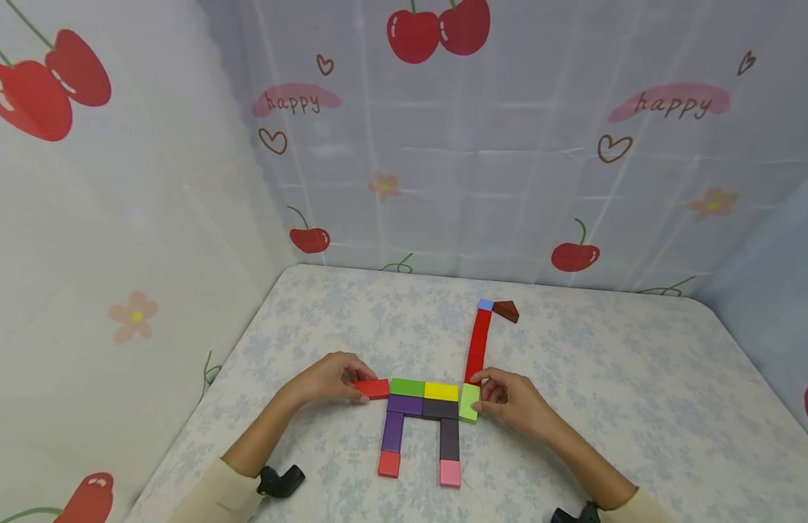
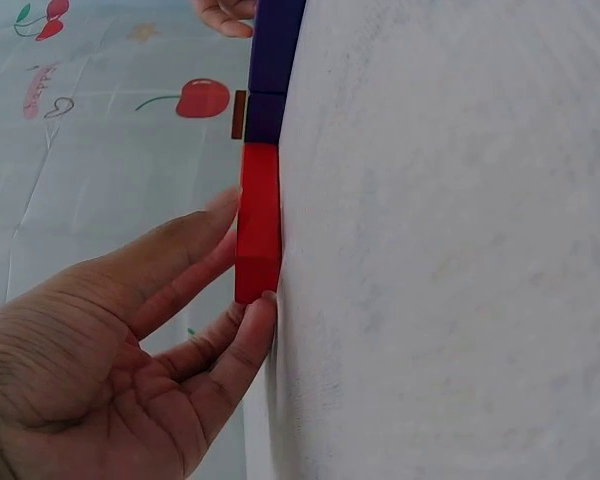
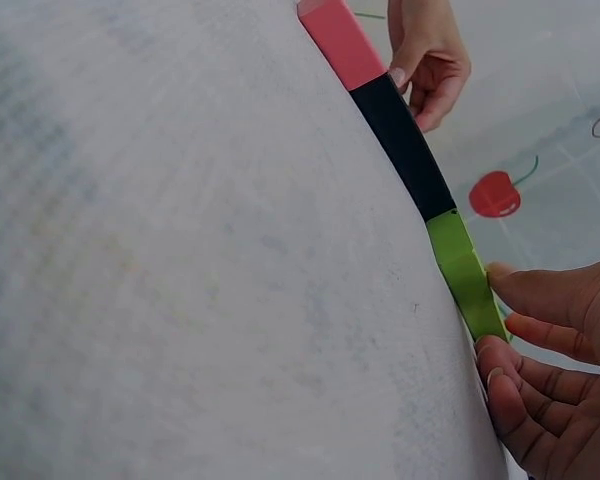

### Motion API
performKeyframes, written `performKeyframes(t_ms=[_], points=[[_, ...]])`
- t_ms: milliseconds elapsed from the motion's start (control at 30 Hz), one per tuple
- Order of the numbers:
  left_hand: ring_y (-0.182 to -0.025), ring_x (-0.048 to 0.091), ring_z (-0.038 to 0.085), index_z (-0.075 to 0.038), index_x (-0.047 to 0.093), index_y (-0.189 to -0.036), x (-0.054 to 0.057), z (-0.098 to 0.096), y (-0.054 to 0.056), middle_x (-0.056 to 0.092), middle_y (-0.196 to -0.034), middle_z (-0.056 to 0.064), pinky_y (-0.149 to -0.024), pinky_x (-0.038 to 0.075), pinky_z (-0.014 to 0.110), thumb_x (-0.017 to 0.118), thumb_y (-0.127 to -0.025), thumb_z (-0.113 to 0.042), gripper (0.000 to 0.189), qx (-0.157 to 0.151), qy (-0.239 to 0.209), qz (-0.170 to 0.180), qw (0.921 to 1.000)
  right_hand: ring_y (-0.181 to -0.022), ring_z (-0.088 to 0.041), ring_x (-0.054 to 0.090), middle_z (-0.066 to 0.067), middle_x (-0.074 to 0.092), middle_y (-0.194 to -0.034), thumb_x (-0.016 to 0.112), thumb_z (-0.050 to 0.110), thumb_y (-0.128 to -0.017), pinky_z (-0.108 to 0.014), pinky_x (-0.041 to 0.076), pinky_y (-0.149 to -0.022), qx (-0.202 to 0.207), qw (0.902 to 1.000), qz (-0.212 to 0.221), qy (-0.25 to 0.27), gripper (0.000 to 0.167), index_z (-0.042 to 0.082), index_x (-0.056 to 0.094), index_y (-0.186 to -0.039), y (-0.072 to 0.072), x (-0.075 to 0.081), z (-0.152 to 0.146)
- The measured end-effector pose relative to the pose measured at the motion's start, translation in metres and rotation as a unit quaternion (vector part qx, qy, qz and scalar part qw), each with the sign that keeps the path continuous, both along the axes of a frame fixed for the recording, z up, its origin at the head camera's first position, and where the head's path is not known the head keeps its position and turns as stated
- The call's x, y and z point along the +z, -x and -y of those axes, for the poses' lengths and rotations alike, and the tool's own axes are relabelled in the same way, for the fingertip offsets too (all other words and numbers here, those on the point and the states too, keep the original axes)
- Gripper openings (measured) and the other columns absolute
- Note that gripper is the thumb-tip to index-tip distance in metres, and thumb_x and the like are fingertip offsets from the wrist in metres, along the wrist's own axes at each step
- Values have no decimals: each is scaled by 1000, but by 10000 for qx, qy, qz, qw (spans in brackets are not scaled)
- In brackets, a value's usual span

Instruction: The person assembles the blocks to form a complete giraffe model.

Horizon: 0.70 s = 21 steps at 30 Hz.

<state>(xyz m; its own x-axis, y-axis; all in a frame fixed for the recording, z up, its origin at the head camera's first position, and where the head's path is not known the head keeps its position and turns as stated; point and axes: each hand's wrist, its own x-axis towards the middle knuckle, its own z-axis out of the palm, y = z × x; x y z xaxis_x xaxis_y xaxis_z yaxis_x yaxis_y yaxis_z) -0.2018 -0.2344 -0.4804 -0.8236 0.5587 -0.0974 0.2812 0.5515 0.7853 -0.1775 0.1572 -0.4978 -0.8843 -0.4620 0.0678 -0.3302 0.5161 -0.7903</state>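
My left hand point(image 1: 335, 378) pinches a red block point(image 1: 374, 389) lying flat at the left end of a row of coloured blocks. At the row's right end, my right hand point(image 1: 518, 399) holds a light green block point(image 1: 469, 403) between thumb and fingers. Between the hands lie a green block point(image 1: 407, 386) and a yellow block point(image 1: 441, 391), above a purple block point(image 1: 405, 405) and a black block point(image 1: 439, 410). In the left wrist view the held red block point(image 2: 259, 220) meets a purple one; in the right wrist view the light green block point(image 3: 467, 275) touches a black one.
A purple leg point(image 1: 392, 432) ends in a red block point(image 1: 389, 464), a black leg point(image 1: 449, 439) in a pink block point(image 1: 450, 473). A long red strip point(image 1: 479, 347) runs up to a small blue block point(image 1: 485, 304) and a brown block point(image 1: 506, 311). Printed curtains point(image 1: 456, 160) surround the table.
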Motion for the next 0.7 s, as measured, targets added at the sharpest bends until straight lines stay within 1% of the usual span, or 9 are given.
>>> performKeyframes(t_ms=[200, 300, 367, 433, 500, 600, 667, 700], points=[[-94, 64, 19, -6, 76, -115, 4, 6, 2, 72, -112, 7, -80, 55, 28, 80, -89, -14, 28, -62, -98, 29, 9999, -76, -14, 61, 1, 64, -88, 85, 15, -84, -24, 54, -68, 13, 9999, 147, -14, 47, 3, 66, -125, 2, 3, 0], [-94, 64, 19, -5, 75, -116, 8, 9, 7, 72, -111, 8, -81, 54, 28, 79, -90, -15, 28, -96, -76, 0, 9999, -76, -15, 62, 0, 65, -89, 84, 15, -84, -25, 54, -68, 18, 9999, 109, -31, 50, 1, 64, -128, 4, 6, -2], [-94, 64, 20, -4, 75, -117, 10, 12, 11, 73, -109, 8, -80, 54, 27, 77, -92, -14, 27, -95, -55, -31, 9999, -76, -16, 62, -1, 66, -90, 83, 14, -86, -25, 54, -67, -1, 10000, 53, 1, 49, 0, 63, -129, 6, 9, -4], [-94, 64, 22, -3, 75, -118, 11, 15, 14, 74, -107, 8, -78, 54, 27, 73, -94, -13, 26, -107, -40, -46, 9999, -75, -16, 63, -2, 67, -91, 81, 13, -88, -26, 55, -65, -109, 9999, 50, 16, 47, 0, 63, -130, 5, 11, -7], [-93, 65, 23, -2, 74, -118, 12, 18, 17, 74, -105, 8, -74, 54, 27, 70, -96, -12, 25, -134, 4, -79, 9999, -74, -17, 64, -2, 68, -92, 79, 11, -90, -27, 56, -63, -302, 9995, 100, -12, 45, 2, 63, -131, 4, 15, -11], [-90, 64, 22, -2, 74, -119, 13, 23, 25, 75, -106, 8, -70, 54, 28, 67, -98, -13, 25, -151, 51, -163, 9997, -74, -18, 64, -2, 69, -93, 76, 12, -92, -27, 56, -63, -610, 9980, 118, -123, 44, 3, 62, -133, 4, 25, -21], [-89, 63, 20, -2, 73, -121, 14, 27, 32, 74, -106, 7, -71, 54, 28, 68, -98, -16, 27, -68, 122, -320, 9994, -75, -20, 65, -3, 70, -94, 75, 14, -93, -27, 56, -64, -723, 9972, -14, -197, 43, 4, 62, -133, 8, 34, -30], [-89, 63, 20, -2, 73, -122, 16, 30, 35, 73, -106, 7, -72, 54, 29, 70, -98, -18, 29, 25, 163, -404, 9990, -76, -21, 66, -4, 70, -95, 75, 15, -93, -26, 56, -65, -751, 9968, -110, -234, 44, 4, 61, -133, 10, 39, -35]])
